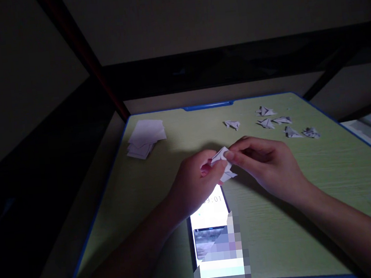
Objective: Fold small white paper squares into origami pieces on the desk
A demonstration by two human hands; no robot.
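Note:
Between my two hands, above the middle of the table, is a small piece of folded white paper [228, 175]. My left hand [194, 180] is closed round its left side, thumb pressed on the front. With thumb and fingertips my right hand [267, 159] pinches the paper's upper right edge. Folds and a pointed flap show at the lower right of the paper; its back is hidden by my fingers. Below my left hand a lit phone [210, 218] lies on the table, its upper part partly covered by the hand and its lower part blurred out.
A stack of white paper sheets [147, 134] lies at the table's far left. Several small folded paper pieces [266, 124] sit at the far right, and one folded piece [232, 124] lies nearer the middle. The light green table [327, 199] has a blue rim.

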